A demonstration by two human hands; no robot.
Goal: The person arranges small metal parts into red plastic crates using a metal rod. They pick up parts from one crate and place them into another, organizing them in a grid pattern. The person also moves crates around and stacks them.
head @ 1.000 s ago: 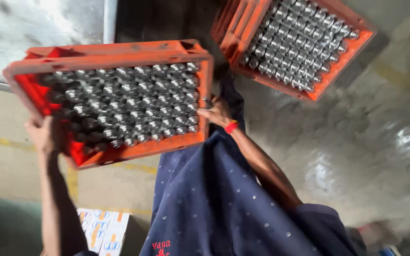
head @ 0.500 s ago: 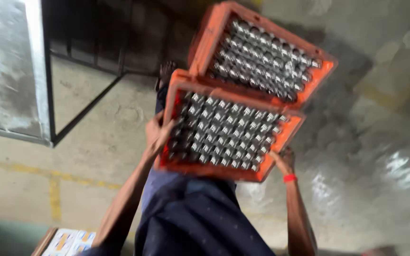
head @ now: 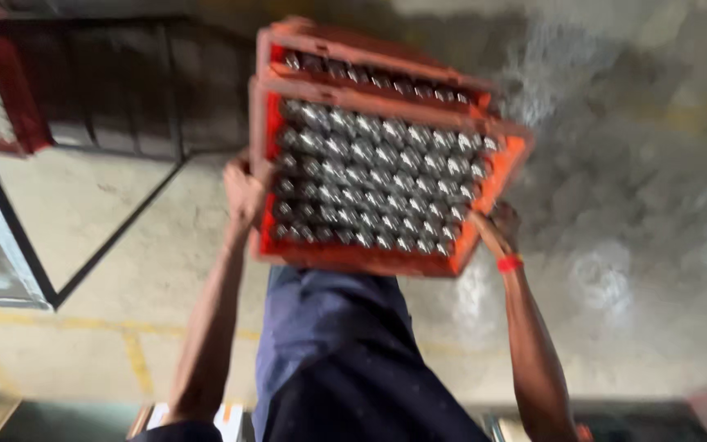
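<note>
The concrete floor [head: 632, 245] fills most of the frame, wet-looking and glaring on the right side, with a dark metal frame [head: 116, 217] crossing the left. In the upper middle, an orange crate [head: 386, 176] packed with rows of shiny metal bottle caps hangs between my arms, tilted so its right end sits higher. I judge I hold it by its two short ends so the weight is shared evenly. Just behind it, at the top of the frame, sits a second orange crate [head: 353, 57], touching or nearly touching mine; blur keeps me from telling which. My left hand [head: 245, 192] is wrapped over the crate's left wall, fingers curled closed on it. My right hand [head: 497, 229] clasps the lower right corner from beneath, above a red wristband [head: 509, 263].
</note>
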